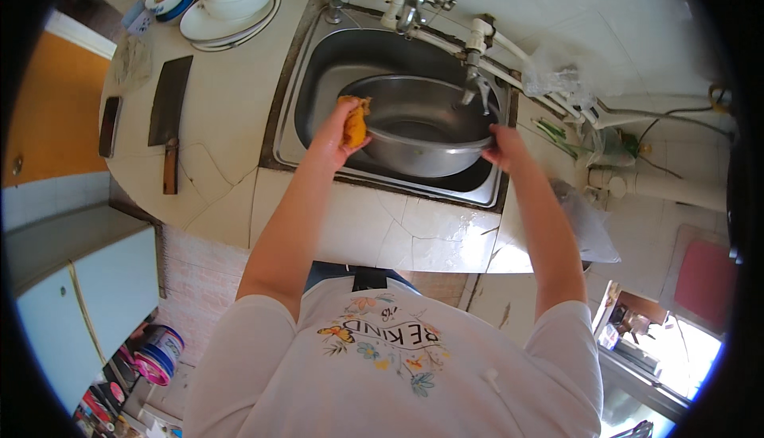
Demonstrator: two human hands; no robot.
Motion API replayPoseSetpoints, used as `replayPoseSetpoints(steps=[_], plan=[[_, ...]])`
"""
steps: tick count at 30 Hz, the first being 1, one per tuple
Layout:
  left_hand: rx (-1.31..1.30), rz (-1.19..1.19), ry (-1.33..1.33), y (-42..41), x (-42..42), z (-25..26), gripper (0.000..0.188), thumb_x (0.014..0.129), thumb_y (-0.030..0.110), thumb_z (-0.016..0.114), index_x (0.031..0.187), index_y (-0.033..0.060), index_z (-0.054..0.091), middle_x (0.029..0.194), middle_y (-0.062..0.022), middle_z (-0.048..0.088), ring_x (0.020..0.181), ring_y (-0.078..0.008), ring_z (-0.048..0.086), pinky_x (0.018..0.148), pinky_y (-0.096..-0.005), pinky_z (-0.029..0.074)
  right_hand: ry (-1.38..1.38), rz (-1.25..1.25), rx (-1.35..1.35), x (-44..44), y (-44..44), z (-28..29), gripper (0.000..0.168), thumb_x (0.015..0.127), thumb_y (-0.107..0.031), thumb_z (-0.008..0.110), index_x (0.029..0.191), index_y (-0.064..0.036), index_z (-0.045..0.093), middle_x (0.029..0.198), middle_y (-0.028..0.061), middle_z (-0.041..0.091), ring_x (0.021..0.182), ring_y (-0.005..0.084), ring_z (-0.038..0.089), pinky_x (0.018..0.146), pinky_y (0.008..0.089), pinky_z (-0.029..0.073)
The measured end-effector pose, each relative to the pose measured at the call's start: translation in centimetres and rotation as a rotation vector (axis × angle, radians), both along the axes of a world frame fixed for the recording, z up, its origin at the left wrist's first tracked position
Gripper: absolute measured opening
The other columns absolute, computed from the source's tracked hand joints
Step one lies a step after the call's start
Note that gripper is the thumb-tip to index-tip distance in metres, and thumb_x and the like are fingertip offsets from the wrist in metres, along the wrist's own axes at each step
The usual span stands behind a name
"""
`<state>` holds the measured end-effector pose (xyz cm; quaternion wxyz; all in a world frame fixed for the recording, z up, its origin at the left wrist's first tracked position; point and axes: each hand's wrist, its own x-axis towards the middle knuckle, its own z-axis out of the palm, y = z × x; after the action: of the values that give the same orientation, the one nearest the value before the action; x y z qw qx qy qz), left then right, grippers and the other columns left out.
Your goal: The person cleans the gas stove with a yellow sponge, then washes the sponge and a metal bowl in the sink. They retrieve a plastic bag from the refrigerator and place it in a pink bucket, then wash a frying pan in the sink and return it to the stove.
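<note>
A large stainless steel basin sits tilted over the sink, its inside facing up and showing no contents. My left hand is closed around an orange cloth or scrubbing pad and lies against the basin's left rim. At the opposite side, my right hand grips the basin's right rim, with part of the fingers hidden. Just above the basin's right part hangs a metal tap; no water stream shows from it.
A cleaver and a dark smartphone lie on the tiled counter at left. Behind them stand stacked plates and bowls. Another tap is on the wall. Spring onions and a plastic bag are at right.
</note>
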<state>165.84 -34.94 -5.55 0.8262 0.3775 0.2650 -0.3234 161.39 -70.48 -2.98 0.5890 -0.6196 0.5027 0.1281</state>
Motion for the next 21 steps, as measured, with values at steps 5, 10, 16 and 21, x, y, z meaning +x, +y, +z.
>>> replayPoseSetpoints(steps=[5,10,16,21], plan=[[0.16,-0.101,-0.085,-1.0,2.7,-0.8,0.04,0.077,0.031,0.067,0.109,0.0127,0.053,0.103,-0.0042,0.057,0.091,-0.0172,0.054,0.074,-0.0357,0.047,-0.098,-0.281,0.283,-6.1,4.7,-1.2,0.026,0.09,-0.018,0.046,0.104,0.004,0.048,0.086,0.0177,0.057,0.063,0.0298,0.061,0.055,0.0402,0.058],[0.226,-0.211,-0.013,-3.8,4.2,-1.8,0.038,0.076,0.022,0.069,0.108,0.0119,0.053,0.103,-0.0044,0.055,0.094,-0.0185,0.053,0.077,-0.0363,0.047,0.067,-0.066,0.158,-7.0,2.3,0.2,0.033,0.089,-0.029,0.051,0.092,0.004,0.054,0.074,0.0179,0.059,0.064,0.0296,0.063,0.056,0.0368,0.055],[0.342,-0.227,0.058,-5.7,4.7,-3.3,0.034,0.077,0.024,0.066,0.106,0.0129,0.053,0.1,-0.0047,0.056,0.091,-0.0187,0.054,0.073,-0.0367,0.048,-0.198,0.655,-0.863,-6.2,1.8,4.7,0.036,0.085,-0.031,0.059,0.106,-0.001,0.059,0.087,0.0155,0.064,0.078,0.0288,0.061,0.071,0.0357,0.049],[0.324,-0.155,0.044,-6.3,5.8,-4.3,0.032,0.079,0.025,0.065,0.106,0.0131,0.053,0.101,-0.0049,0.056,0.093,-0.0189,0.054,0.075,-0.0371,0.049,-0.685,0.656,-0.737,-2.4,5.0,10.1,0.043,0.08,-0.029,0.067,0.113,-0.003,0.056,0.092,0.0119,0.057,0.075,0.0268,0.059,0.066,0.0342,0.048]])
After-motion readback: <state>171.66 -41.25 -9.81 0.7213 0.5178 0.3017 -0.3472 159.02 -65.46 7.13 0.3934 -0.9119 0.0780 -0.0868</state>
